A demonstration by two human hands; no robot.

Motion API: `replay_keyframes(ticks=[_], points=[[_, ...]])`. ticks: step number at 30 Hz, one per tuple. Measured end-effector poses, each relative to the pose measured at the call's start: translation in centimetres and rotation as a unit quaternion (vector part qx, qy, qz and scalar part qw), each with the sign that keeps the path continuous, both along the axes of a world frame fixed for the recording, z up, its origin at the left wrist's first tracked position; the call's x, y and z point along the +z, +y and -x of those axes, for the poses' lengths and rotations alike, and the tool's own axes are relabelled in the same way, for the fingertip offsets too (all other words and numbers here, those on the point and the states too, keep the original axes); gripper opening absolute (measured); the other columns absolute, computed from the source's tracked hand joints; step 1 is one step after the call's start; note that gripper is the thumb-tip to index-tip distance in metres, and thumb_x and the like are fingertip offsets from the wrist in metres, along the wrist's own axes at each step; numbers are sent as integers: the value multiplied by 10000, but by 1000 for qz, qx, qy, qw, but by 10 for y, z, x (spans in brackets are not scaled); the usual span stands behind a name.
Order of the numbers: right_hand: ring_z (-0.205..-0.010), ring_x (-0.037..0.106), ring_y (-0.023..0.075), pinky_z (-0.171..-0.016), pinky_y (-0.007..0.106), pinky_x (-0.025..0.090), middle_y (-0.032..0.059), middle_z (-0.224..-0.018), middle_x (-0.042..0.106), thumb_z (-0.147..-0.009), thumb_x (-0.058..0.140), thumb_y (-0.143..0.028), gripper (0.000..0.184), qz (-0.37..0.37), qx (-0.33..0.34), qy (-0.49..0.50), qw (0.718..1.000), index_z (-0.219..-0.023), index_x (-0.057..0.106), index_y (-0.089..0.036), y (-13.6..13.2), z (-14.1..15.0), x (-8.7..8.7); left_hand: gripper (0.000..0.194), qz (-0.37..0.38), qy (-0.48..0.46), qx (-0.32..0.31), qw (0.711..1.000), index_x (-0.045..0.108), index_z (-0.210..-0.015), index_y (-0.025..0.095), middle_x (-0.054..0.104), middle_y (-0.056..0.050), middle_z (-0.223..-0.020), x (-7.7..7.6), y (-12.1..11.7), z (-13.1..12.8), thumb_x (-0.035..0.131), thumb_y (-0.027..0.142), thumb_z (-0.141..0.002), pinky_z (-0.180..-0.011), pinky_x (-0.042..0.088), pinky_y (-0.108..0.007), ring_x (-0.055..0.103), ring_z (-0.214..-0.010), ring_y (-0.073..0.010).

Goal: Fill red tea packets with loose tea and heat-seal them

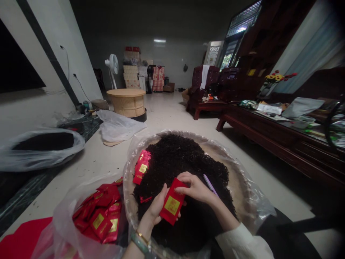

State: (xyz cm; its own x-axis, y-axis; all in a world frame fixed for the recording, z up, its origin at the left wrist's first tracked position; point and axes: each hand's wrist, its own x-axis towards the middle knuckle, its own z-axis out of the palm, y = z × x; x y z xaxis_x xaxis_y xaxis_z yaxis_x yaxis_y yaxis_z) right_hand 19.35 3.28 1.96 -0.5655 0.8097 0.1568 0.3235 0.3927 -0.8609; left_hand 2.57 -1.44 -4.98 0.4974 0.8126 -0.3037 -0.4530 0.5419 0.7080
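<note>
Between my two hands is a red packet (171, 205) with a gold printed square, tilted above a heap of dark dried tea leaves (178, 154). My left hand (158, 207) wraps around its lower left side, a bangle on the wrist. At its upper end, the fingers of my right hand (192, 185) grip the packet's top edge. The leaves lie in a round, plastic-lined basket (244, 187). Further red packets (142, 167) rest on the leaves at the left. A pale purple stick-like tool (210, 184) lies on the heap beside my right wrist.
A clear plastic bag (63, 212) full of red packets stands left of the basket. Behind it sits another open bag (78, 144) of dark material. A round wooden table (126, 93), a white fan (113, 64) and a long dark wood table (253, 129) stand farther off.
</note>
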Motion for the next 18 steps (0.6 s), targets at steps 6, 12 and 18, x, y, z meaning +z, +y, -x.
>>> replay_keyframes(ticks=[6, 12, 18], points=[[-537, 528, 113, -512, 226, 432, -4, -651, 581, -744, 597, -635, 508, 191, 101, 24, 976, -605, 617, -147, 1, 0, -4, 677, -6, 12, 15, 1000, 538, -1205, 139, 738, -124, -782, 0, -2, -4, 341, 683, -855, -438, 512, -269, 662, -468, -179], [-503, 486, 100, -472, 208, 376, -16, -580, 550, -753, 614, -553, 449, 157, 39, 22, 987, -553, 582, -152, 3, 2, -8, 651, -31, 24, 22, 999, 544, -1174, 112, 735, -137, -828, 0, -5, -2, 586, 620, -770, -428, 517, -262, 656, -473, -172], [-461, 425, 87, -456, 208, 310, -39, -479, 511, -719, 657, -422, 362, 133, -49, -9, 990, -492, 557, -160, 3, 4, -15, 525, -95, 33, 6, 995, 584, -1070, 123, 725, -129, -892, 6, -7, -1, 809, 308, -633, -494, 527, -255, 689, -544, -188]])
